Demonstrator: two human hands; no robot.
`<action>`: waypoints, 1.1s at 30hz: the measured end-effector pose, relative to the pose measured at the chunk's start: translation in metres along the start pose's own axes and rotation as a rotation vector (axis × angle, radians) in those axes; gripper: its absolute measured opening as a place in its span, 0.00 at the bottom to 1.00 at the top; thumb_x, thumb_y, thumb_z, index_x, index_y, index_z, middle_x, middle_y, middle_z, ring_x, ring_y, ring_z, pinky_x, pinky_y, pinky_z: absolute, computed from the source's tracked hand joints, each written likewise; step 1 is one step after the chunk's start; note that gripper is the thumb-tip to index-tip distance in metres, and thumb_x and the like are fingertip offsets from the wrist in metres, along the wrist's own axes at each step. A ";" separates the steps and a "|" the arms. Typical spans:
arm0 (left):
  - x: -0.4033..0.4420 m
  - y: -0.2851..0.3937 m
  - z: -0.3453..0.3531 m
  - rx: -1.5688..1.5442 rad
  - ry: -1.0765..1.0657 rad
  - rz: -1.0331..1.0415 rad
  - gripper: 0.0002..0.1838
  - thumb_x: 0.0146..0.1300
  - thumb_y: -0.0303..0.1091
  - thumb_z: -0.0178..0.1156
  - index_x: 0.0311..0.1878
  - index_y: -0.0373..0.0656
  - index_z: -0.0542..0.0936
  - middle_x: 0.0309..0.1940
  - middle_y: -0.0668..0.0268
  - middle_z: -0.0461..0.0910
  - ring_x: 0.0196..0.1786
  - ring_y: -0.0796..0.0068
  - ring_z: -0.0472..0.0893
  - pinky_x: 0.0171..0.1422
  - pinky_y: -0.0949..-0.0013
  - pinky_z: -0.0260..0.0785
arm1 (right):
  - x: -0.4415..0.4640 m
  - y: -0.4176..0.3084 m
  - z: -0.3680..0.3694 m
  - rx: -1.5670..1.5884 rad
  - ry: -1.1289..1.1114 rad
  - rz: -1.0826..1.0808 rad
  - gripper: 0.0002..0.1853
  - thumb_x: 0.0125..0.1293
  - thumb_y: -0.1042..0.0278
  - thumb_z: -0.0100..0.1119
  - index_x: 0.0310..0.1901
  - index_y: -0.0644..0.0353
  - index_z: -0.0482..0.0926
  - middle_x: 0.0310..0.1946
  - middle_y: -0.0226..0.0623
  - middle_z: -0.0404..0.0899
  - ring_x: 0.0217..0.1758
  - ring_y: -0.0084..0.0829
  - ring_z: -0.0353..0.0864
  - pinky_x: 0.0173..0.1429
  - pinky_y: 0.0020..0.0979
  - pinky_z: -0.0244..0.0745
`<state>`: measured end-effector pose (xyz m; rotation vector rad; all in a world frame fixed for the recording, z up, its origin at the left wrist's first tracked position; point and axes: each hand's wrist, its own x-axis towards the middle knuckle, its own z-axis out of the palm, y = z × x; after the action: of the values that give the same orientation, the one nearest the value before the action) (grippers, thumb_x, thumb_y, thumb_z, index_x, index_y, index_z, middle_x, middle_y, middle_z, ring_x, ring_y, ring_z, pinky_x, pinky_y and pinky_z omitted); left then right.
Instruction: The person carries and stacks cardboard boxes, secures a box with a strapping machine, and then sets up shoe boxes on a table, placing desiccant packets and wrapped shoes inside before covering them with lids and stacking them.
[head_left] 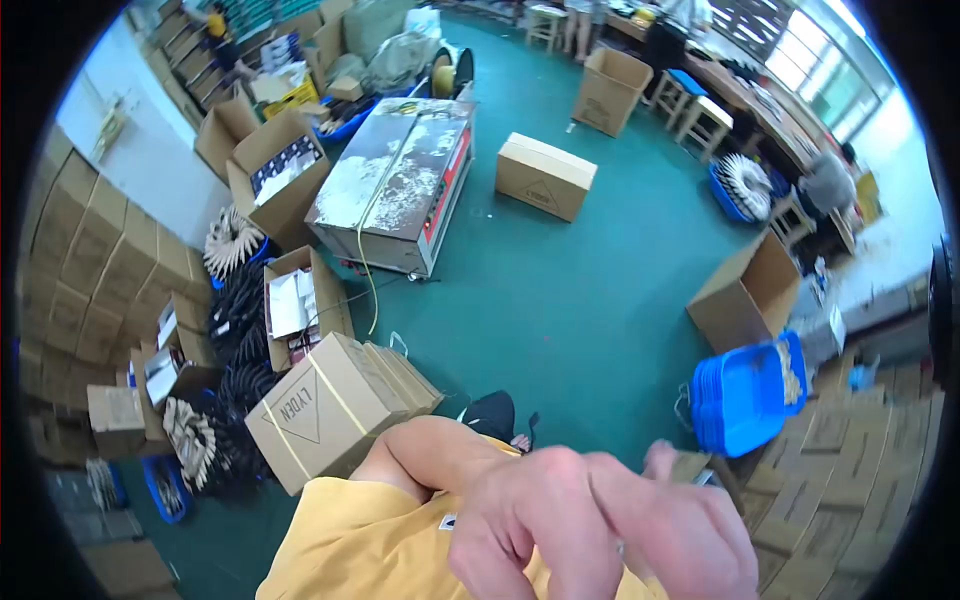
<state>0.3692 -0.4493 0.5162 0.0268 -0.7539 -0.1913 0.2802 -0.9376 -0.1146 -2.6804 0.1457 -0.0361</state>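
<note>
My left hand (600, 520) is very close to the camera at the bottom centre, its bare arm reaching across from the left over my yellow shirt (370, 545). The fingers are bent and closed, and whatever is inside them is hidden. My right hand cannot be made out. Just past the fingers, a small skin-coloured shape (660, 460) shows, too little of it to name. Left of my arm leans a taped carton (325, 405) marked LYDEN, with flattened cardboard (405, 380) against it.
Ahead on the green floor are a worn metal-topped machine (400, 165) and a closed carton (545, 180). Stacked blue baskets (740, 400) and an open carton (745, 290) stand right. Cartons (110, 240) line the left wall. A person (830, 185) sits by a long bench (740, 90).
</note>
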 end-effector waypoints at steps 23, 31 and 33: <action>0.497 0.088 -0.703 1.661 0.024 -0.065 0.05 0.60 0.21 0.56 0.29 0.37 0.78 0.23 0.62 0.80 0.30 0.58 0.83 0.45 0.55 0.75 | 0.672 -0.054 0.094 -0.017 -0.948 0.356 0.18 0.66 0.58 0.52 0.46 0.64 0.82 0.42 0.55 0.83 0.44 0.52 0.83 0.48 0.44 0.78; 0.659 0.107 -0.922 0.459 0.680 -0.315 0.14 0.73 0.42 0.56 0.45 0.45 0.86 0.47 0.68 0.87 0.59 0.62 0.81 0.76 0.43 0.55 | 1.180 -0.163 0.114 0.669 -0.412 0.463 0.15 0.74 0.61 0.52 0.48 0.63 0.81 0.33 0.30 0.82 0.34 0.21 0.79 0.36 0.27 0.73; 0.627 0.127 -1.007 0.993 0.457 -0.208 0.27 0.75 0.52 0.45 0.51 0.35 0.80 0.54 0.48 0.80 0.58 0.48 0.79 0.63 0.43 0.67 | 1.270 -0.202 0.131 0.810 -0.375 0.516 0.18 0.74 0.58 0.54 0.53 0.64 0.80 0.35 0.32 0.84 0.36 0.22 0.80 0.39 0.27 0.75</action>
<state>1.5242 -0.4834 0.2181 1.0612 -0.3243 0.0120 1.5686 -0.8379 -0.1412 -1.7431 0.5600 0.4620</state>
